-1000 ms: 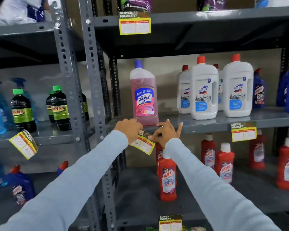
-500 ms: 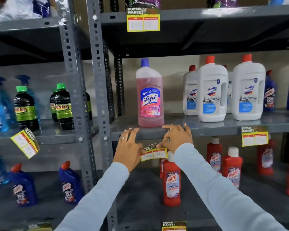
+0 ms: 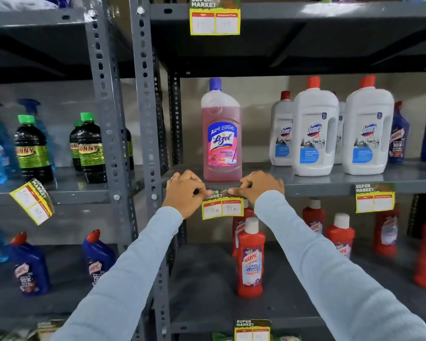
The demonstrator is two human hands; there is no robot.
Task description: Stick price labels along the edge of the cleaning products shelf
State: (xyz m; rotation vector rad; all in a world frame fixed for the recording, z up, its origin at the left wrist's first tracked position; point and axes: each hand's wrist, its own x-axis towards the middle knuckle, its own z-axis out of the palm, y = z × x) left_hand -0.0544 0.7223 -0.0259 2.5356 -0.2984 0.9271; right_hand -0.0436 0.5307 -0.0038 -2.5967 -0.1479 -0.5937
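Two hands at frame centre: we are pinching the price label [image 3: 222, 205] by its top strip, left hand [image 3: 185, 191] and right hand [image 3: 259, 187] both closed on it, against the shelf edge [image 3: 317, 189]. We are judging it best pressed level, thumbs smoothing outward. Behind, we are centring it under the pink Lizol bottle [image 3: 221, 134].

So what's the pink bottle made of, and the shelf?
The pink bottle looks like see-through plastic: the liquid shows inside and the label is glossy. The shelf seems to be grey painted metal, with punched holes up its posts.
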